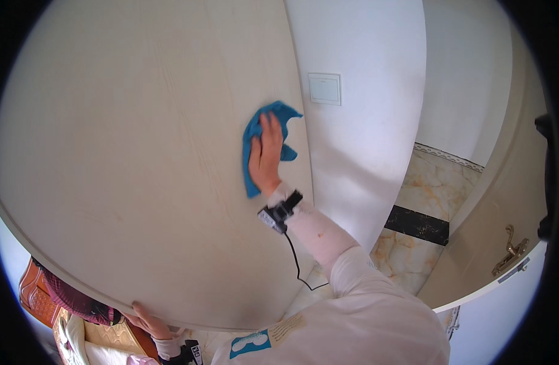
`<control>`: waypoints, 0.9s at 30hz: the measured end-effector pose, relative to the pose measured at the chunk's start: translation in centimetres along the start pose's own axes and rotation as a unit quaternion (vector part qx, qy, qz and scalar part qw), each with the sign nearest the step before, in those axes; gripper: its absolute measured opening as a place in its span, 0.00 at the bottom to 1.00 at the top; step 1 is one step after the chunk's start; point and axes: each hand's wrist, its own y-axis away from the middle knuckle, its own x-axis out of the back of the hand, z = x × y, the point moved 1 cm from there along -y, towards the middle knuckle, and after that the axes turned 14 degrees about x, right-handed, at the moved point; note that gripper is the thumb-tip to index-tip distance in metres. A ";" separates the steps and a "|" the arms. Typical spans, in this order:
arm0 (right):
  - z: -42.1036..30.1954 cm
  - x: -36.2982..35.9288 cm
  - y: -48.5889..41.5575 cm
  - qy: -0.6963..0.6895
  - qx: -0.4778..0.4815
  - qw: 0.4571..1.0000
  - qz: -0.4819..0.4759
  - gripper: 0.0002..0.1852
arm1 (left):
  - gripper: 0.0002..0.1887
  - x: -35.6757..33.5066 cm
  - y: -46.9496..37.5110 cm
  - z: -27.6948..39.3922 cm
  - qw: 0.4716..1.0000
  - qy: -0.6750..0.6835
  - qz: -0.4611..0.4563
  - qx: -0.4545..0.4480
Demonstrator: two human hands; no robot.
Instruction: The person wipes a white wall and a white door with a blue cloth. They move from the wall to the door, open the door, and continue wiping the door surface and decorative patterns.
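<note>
A large pale wood-grain panel fills the left and middle of the view. My right hand presses a blue cloth flat against it, near the panel's right edge. The fingers point upward, and the cloth's corners stick out around them. At the bottom left, my left hand holds the panel's near edge, with a digit lapping onto its face. The rest of that hand's grip is partly hidden. Each wrist carries a black strapped device; a thin black cable hangs from the right one.
Right of the panel is a white wall with a light switch. Beyond it, an open door with a metal lever handle stands over a marble-patterned floor with a black threshold strip. A carved wooden bed headboard shows at lower left.
</note>
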 end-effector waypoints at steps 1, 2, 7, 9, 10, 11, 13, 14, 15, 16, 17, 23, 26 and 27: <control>-1.7 0.5 0.9 -0.008 0.021 0.999 -0.033 0.26 | 0.34 -0.1 -0.1 0.4 1.000 0.004 -0.001 -0.007; -2.6 1.2 2.1 -0.016 0.053 0.997 -0.046 0.27 | 0.33 -0.3 -0.1 0.9 1.000 0.005 -0.001 -0.013; -0.9 3.4 7.9 -0.004 0.024 0.998 -0.059 0.27 | 0.32 -1.9 0.9 3.8 0.921 -0.257 0.154 -0.248; 1.7 3.2 9.2 0.011 -0.063 0.997 -0.045 0.25 | 0.31 -2.8 1.3 4.7 0.842 -0.363 0.171 -0.361; 2.8 2.6 9.7 0.019 -0.100 0.994 -0.037 0.25 | 0.31 -3.3 1.3 5.1 0.822 -0.385 0.171 -0.383; 4.1 2.2 10.0 0.029 -0.131 0.991 -0.027 0.24 | 0.31 -3.8 1.6 5.3 0.815 -0.400 0.178 -0.380; 6.3 1.6 10.2 0.049 -0.171 0.984 -0.013 0.24 | 0.31 -4.7 2.0 5.8 0.789 -0.439 0.164 -0.397; 7.2 1.5 9.9 0.057 -0.181 0.982 -0.009 0.24 | 0.31 -5.3 2.5 6.0 0.766 -0.466 0.144 -0.418; 7.8 1.2 9.6 0.063 -0.192 0.979 -0.005 0.23 | 0.31 -5.9 2.7 6.0 0.742 -0.493 0.124 -0.438; 8.4 1.1 9.0 0.077 -0.232 0.970 -0.004 0.23 | 0.31 -7.0 4.1 5.7 0.773 -0.449 0.063 -0.443; 8.6 0.9 8.2 0.082 -0.215 0.973 0.004 0.23 | 0.30 -8.1 5.0 5.4 0.770 -0.464 -0.004 -0.438; 4.3 -0.3 2.2 0.022 -0.062 0.998 0.019 0.24 | 0.28 -14.7 5.2 3.5 0.773 -0.517 -0.058 -0.364; -2.3 -0.5 3.3 -0.082 0.051 0.993 -0.062 0.27 | 0.26 -15.4 4.6 3.3 0.764 -0.534 -0.024 -0.361; -4.7 -0.3 4.7 -0.114 0.082 0.984 -0.107 0.27 | 0.25 -15.3 4.5 3.1 0.764 -0.537 -0.017 -0.357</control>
